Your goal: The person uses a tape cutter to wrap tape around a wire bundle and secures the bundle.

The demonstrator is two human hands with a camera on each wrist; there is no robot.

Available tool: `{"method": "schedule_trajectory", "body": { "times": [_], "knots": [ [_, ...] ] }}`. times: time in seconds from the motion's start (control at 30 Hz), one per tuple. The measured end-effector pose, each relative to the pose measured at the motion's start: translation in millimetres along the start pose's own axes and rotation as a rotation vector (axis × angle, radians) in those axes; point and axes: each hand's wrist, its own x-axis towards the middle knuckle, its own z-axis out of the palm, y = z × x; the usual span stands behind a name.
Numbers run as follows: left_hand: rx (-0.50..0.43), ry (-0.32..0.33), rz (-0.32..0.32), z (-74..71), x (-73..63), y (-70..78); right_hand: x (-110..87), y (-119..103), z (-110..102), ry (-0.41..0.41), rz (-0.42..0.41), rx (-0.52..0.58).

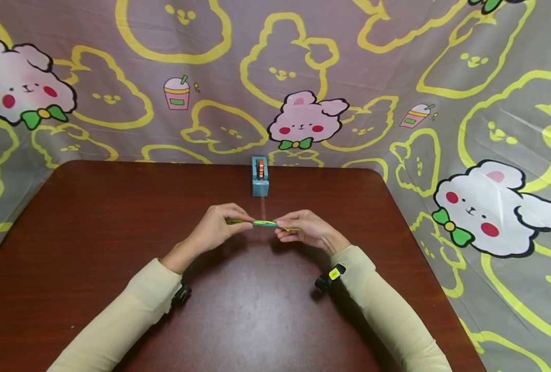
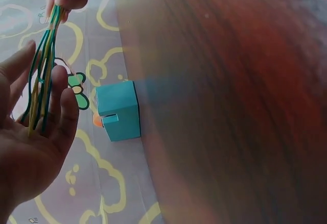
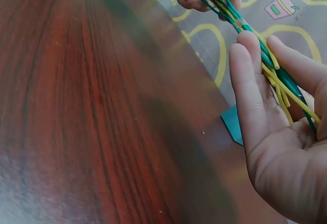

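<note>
A thin bundle of green and yellow wires (image 1: 264, 223) is stretched level between the two hands, above the middle of the table. At its left end, the left hand (image 1: 215, 227) pinches it between thumb and fingers. The right hand (image 1: 309, 230) holds the other end likewise. In the left wrist view the wires (image 2: 45, 71) run down into the left palm. Loose yellow and green wire ends (image 3: 281, 89) lie across the right hand's fingers in the right wrist view. A small translucent band, perhaps tape, appears around the bundle's middle.
A blue tape dispenser (image 1: 260, 187) with an orange roll stands beyond the hands, near the table's back edge. A faint strip lies between it and the bundle; tape or reflection, I cannot tell. Patterned cloth (image 1: 219, 119) hangs behind the brown table (image 1: 117, 217).
</note>
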Motion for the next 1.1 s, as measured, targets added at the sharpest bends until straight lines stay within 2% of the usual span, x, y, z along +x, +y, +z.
{"method": "schedule_trajectory", "body": {
  "times": [0.37,0.43,0.53,0.67,0.8,1.1],
  "knots": [
    [-0.148,-0.006,-0.210,-5.8,9.8,-5.9,2.0,-5.6,-1.7,-0.043,-0.091,-0.081],
    [-0.183,-0.030,-0.270,-6.9,11.3,-7.3,2.0,-6.1,-1.8,-0.044,-0.113,-0.105],
    [-0.240,-0.099,-0.368,-7.4,13.4,-10.0,2.7,-5.9,-2.1,-0.037,-0.147,-0.166],
    [-0.302,-0.203,-0.453,-6.6,15.3,-12.1,4.5,-4.4,-2.0,-0.029,-0.217,-0.261],
    [-0.345,-0.259,-0.493,-5.8,16.3,-10.2,4.8,-4.4,-0.3,-0.022,-0.305,-0.335],
    [-0.431,-0.275,-0.542,-8.8,16.9,-3.9,1.5,-3.5,1.3,0.018,-0.441,-0.451]
  ]
}}
